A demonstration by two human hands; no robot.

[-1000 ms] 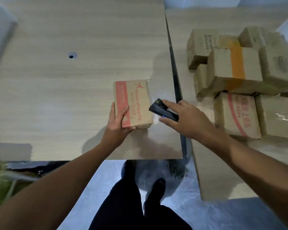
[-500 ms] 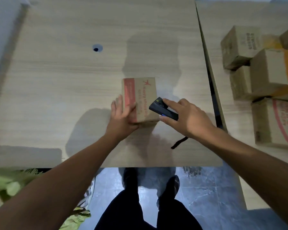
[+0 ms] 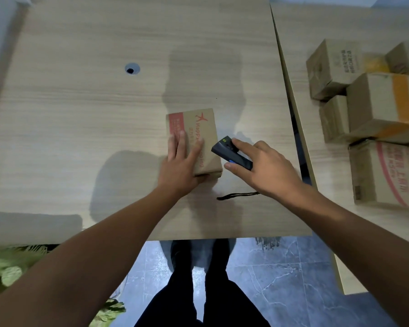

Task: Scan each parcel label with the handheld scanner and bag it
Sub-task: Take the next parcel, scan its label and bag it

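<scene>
On the surface my left hand lay flat on the parcel; right hand gripped the scanner. Scanning step; next I judged finding the label.

Dim overhead light, soft shadows on table, wide-angle edge warp, blurry corners

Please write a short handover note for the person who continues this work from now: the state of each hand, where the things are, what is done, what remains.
Left hand: flat on top of the parcel, open, pressing it onto the near table.
Right hand: holds the scanner just right of the parcel; its strap trails on the table.
Other boxes wait stacked on the right table.
Done: parcel set out, scanner in hand.
Left: no label visible on top, so find it, scan, bag. No bag in view.
</scene>
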